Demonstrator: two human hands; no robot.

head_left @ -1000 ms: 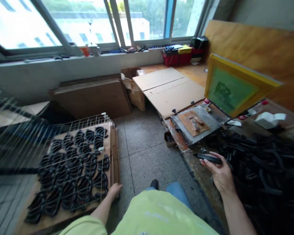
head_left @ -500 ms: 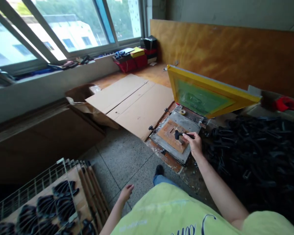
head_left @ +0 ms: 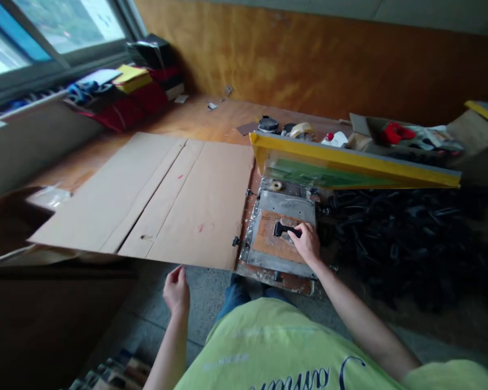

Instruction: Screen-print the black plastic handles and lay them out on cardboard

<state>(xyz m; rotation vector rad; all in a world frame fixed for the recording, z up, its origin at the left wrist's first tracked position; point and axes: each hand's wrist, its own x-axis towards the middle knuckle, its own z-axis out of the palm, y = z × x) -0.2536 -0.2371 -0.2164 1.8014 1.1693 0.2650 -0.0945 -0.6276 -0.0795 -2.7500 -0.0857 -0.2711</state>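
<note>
My right hand (head_left: 308, 244) grips the handle of a black T-shaped plastic piece (head_left: 280, 229), with the piece's wide head pointing left. This piece is over a brown board (head_left: 264, 241) fixed on a grey metal plate (head_left: 287, 202); whether it touches the board is hard to tell. Behind the plate, a yellow-edged screen frame (head_left: 350, 157) with green mesh (head_left: 295, 171) stands tilted up. My left hand (head_left: 177, 291) is closed, fingers curled together, with nothing visible in it. It hangs just in front of the cardboard sheet's near edge.
Left of the plate lies a large cardboard sheet (head_left: 211, 200). Black plastic parts (head_left: 382, 244) are heaped on the right. A tape roll (head_left: 280, 187) sits at the plate's back. Farther back are a dark-lidded can (head_left: 268, 125) and an open carton (head_left: 360, 132). Black knobs (head_left: 236, 241) stick out beside the plate.
My view has swung right towards the plate. The black piece stays in my right hand over the board. My left hand has risen towards the cardboard's edge, and the rack at lower left has mostly left view.
</note>
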